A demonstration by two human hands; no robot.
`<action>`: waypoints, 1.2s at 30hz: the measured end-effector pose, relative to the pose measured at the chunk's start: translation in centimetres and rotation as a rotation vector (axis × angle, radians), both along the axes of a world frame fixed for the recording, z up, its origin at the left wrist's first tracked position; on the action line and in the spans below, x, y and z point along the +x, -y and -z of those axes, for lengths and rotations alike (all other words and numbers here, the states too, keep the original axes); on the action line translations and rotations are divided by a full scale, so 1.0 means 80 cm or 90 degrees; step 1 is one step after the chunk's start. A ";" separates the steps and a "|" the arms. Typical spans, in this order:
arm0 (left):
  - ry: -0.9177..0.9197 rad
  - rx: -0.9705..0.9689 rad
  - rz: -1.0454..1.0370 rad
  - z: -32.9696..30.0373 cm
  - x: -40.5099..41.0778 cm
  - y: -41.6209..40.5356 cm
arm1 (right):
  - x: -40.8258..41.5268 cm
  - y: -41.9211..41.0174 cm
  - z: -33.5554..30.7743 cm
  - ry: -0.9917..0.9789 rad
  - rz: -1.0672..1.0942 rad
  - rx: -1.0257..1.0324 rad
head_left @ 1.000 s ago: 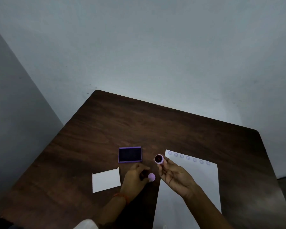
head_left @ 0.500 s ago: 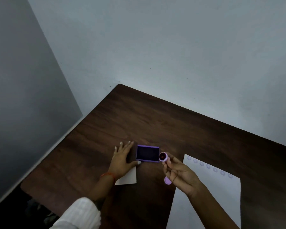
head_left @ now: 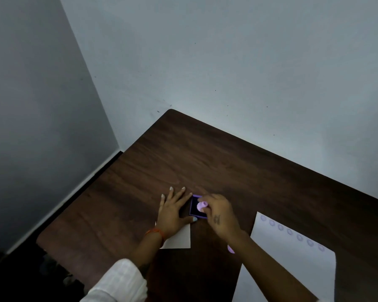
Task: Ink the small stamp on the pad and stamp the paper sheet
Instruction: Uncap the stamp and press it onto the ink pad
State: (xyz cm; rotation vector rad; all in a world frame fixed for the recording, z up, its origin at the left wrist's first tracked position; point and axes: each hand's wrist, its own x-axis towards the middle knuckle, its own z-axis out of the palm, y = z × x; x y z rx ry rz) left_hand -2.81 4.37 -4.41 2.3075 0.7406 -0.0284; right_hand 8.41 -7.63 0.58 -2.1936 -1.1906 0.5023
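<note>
The small pink round stamp (head_left: 201, 206) is pinched in my right hand (head_left: 218, 216) and pressed face down on the purple ink pad (head_left: 193, 209). My left hand (head_left: 172, 211) lies flat with fingers spread, thumb and forefinger bracing the pad's left side. The white paper sheet (head_left: 292, 256) lies at the right, with a row of several round purple prints along its top edge. My right forearm crosses its lower left part.
A small white card (head_left: 180, 239) lies under my left wrist. A pink stamp cap (head_left: 230, 249) peeks out beside my right forearm. The dark wooden table (head_left: 205, 162) stands in a wall corner, its left edge close to the wall.
My right hand has turned the stamp over and brought it left onto the ink pad. My left hand stays braced against the pad. The view has shifted left.
</note>
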 end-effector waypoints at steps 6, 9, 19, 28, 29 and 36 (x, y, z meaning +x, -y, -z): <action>-0.039 0.055 0.022 -0.002 0.006 0.000 | 0.011 -0.004 0.010 0.190 -0.210 -0.099; -0.026 0.041 0.017 0.000 0.006 0.001 | 0.005 -0.011 0.004 0.201 -0.194 -0.137; -0.023 -0.001 0.004 -0.001 0.011 -0.001 | 0.017 -0.006 0.016 0.237 -0.249 -0.080; -0.006 -0.015 -0.011 -0.005 0.010 0.000 | 0.022 -0.017 0.016 0.183 -0.111 -0.039; -0.003 -0.016 -0.011 -0.004 0.010 0.001 | 0.022 -0.016 0.019 0.211 -0.148 -0.047; 0.009 -0.026 -0.015 0.002 0.011 0.000 | 0.037 -0.029 0.001 0.253 -0.288 -0.081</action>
